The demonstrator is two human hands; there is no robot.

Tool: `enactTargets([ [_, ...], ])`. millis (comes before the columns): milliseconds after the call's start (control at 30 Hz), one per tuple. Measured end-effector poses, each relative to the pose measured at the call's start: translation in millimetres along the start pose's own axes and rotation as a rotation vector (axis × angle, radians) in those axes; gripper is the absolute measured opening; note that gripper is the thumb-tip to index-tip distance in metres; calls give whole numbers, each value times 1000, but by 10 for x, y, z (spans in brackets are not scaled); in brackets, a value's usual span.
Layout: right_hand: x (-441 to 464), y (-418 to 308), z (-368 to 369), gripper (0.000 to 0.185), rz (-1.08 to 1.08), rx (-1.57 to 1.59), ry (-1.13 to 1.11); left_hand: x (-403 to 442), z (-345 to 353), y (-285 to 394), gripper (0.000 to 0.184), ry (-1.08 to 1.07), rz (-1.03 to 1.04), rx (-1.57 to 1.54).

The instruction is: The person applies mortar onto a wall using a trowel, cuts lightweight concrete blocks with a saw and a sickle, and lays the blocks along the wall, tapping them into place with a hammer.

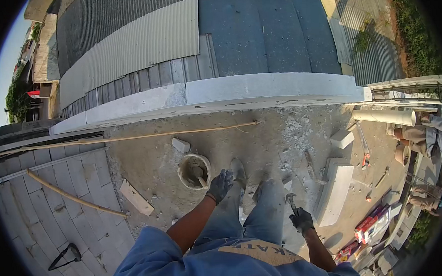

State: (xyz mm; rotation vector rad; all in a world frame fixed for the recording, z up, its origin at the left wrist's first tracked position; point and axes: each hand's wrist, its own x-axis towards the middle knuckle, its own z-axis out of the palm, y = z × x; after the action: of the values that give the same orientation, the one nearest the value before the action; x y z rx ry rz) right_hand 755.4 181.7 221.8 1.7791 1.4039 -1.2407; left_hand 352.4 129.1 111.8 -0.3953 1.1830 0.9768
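Observation:
My left hand (220,186), in a dark grey glove, is in front of my left thigh with its fingers apart and nothing in it. Just left of it stands a round bucket (182,176) of grey mortar, with a tool partly sunk in the mortar. My right hand (302,219), gloved too, is closed round the handle of a metal hand tool (290,200) that points forward beside my right leg. A long white block (337,192) lies on the floor to the right of that hand.
A low white block wall (268,88) runs across in front, with metal roofs beyond. Wooden poles (74,196), a board (136,197) and small blocks (342,138) lie about. At right are a white pipe (385,117), a red-and-white bag (373,225) and other people (426,136).

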Motion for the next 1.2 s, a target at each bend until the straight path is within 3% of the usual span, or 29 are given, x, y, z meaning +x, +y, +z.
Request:
enactTargets([
  [100, -615, -1272, -1433, 19, -349, 102, 29, 180, 390, 594, 59, -75, 142, -433],
  [133, -827, -1767, -1884, 9, -345, 300, -71, 267, 513, 776, 59, -75, 212, -506],
  [200, -1056, -2640, -2638, 16, -470, 608, -169, 546, 702, 1100, 64, -140, 308, -731],
  [300, -817, -3802, -3562, 34, -732, 524, -81, 613, 1183, 1722, 67, -53, 373, -953],
  [400, -52, -4968, -4098, 30, -837, 227, 32, 699, 1468, 2173, 65, 13, 349, -1135],
  [433, 380, -5281, -4074, 31, -866, 99, 89, 727, 1525, 2301, 65, 25, 360, -1149],
  [500, 954, -5801, -3919, 28, -685, -2, -65, 775, 1596, 2356, 63, -138, 570, -1039],
  [567, 1589, -6127, -3592, 27, -578, -194, -188, 1518, 1208, 2087, 58, -272, 913, -531],
  [600, 1770, -6201, -3427, 28, -513, -178, -285, 1604, 1183, 2014, 58, 70, 1027, -70],
  [667, 2044, -6272, -3162, 29, -436, -162, -391, 1631, 1176, 1986, 56, -217, 847, -643],
  [700, 2153, -6267, -3048, 29, -468, -193, -478, 1716, 1120, 1932, 56, -210, 839, -644],
  [733, 2191, -6294, -2980, 29, -498, -224, -563, 1803, 1096, 1864, 57, 46, 969, -255],
  [833, 2202, -6394, -2788, 28, -422, -320, -540, 1836, 1027, 1650, 58, 252, 979, 97],
  [933, 2195, -6474, -2571, 28, -363, -280, -486, 1683, 1107, 1656, 53, 265, 929, 309],
  [967, 2213, -6473, -2489, 28, -356, -236, -462, 1429, 1297, 1806, 52, 149, 878, -19],
  [1033, 2155, -6462, -2347, 31, -431, -364, -395, 1425, 1333, 1891, 50, 23, 823, -341],
  [1067, 2115, -6442, -2324, 30, -430, -458, -446, 1461, 1329, 1889, 48, 179, 866, -25],
  [1133, 2061, -6419, -2335, 31, -366, -375, -476, 1366, 1392, 1982, 47, 333, 891, 284],
  [1167, 2027, -6407, -2333, 32, -305, -292, -505, 1306, 1416, 2011, 48, 179, 868, 25],
  [1200, 1989, -6413, -2321, 33, -361, -415, -430, 1296, 1447, 2042, 48, 107, 862, -122],
])
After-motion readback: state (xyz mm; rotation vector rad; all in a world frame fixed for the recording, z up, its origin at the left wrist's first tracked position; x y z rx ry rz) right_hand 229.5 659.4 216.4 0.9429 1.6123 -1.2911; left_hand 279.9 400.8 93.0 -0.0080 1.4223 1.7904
